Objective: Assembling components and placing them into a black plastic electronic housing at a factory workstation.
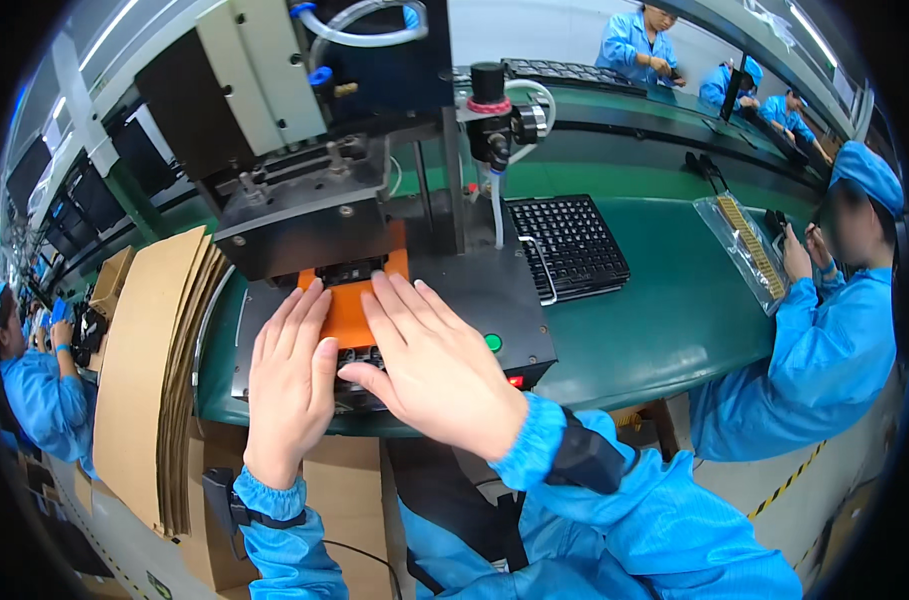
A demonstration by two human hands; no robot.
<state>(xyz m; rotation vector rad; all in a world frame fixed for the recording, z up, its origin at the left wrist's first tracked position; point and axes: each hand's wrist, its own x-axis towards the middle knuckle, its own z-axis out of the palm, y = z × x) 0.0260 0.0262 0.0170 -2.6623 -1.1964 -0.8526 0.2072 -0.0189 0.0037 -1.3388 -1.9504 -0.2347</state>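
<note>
While stacked cardboard sheets (pixel 159 370) are leaning at the far left beside the green conveyor belt (pixel 664 320), the person's left hand (pixel 289 385) is lying flat, fingers straight and together, gripping nothing, its fingertips resting on the left edge of the orange pad (pixel 349 310). That pad is sitting on the bed of the grey press fixture (pixel 474 300), under the dark press head (pixel 299 225), and it is running away from the person, long axis pointing into the machine. A dark keyed part (pixel 359 357) is peeking out between the two hands at the pad's near end. Further right, the right hand (pixel 439 375) is also lying open and flat, palm down, covering the pad's right side and near corner; it is reaching deeper than the left. Beyond it, a black keyboard (pixel 569 245) is lying on the belt, and a co-worker in blue (pixel 824 340) is working at the far right.
</note>
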